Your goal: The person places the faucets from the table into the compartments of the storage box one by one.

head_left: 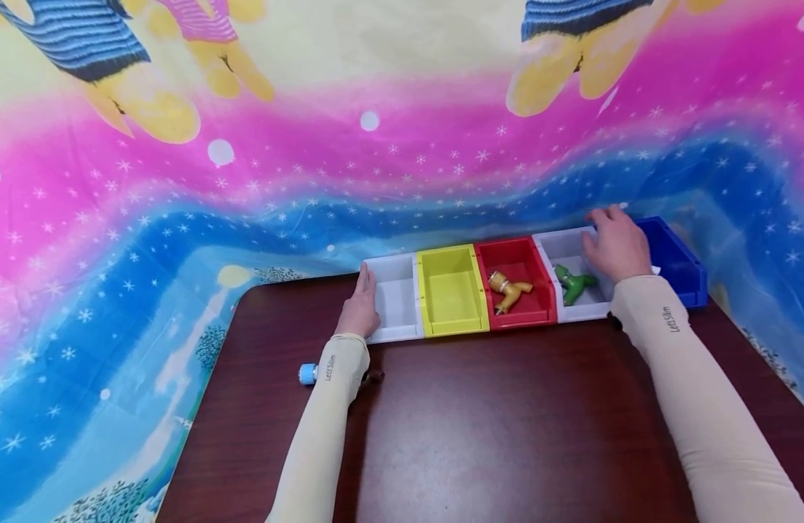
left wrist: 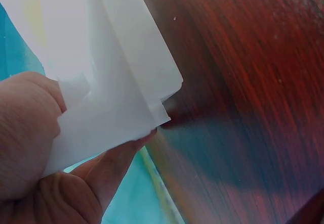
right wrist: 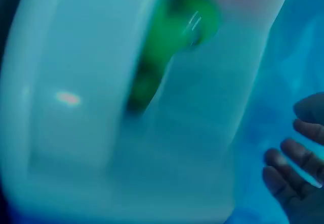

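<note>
My left hand [head_left: 360,309] lies along the outer left side of a white bin [head_left: 395,335], its fingers straight and pointing away from me. Up close in the left wrist view, the white bin's corner [left wrist: 116,113] meets this hand, one finger running beneath it. Over the right edge of a second white bin [head_left: 581,312] is my right hand [head_left: 619,243], its fingers loosely extended. A green branched piece [head_left: 574,285] lies inside that bin. The right wrist view has the green piece blurred behind a pale wall, with my right fingers [right wrist: 283,178] spread apart from it.
Between the white bins stand a yellow bin [head_left: 450,328] and a red bin [head_left: 522,319] holding a yellow branched piece [head_left: 508,290]. A blue bin [head_left: 692,283] ends the row at right. A light-blue knob [head_left: 307,374] shows beside my left sleeve on the brown table [head_left: 473,436].
</note>
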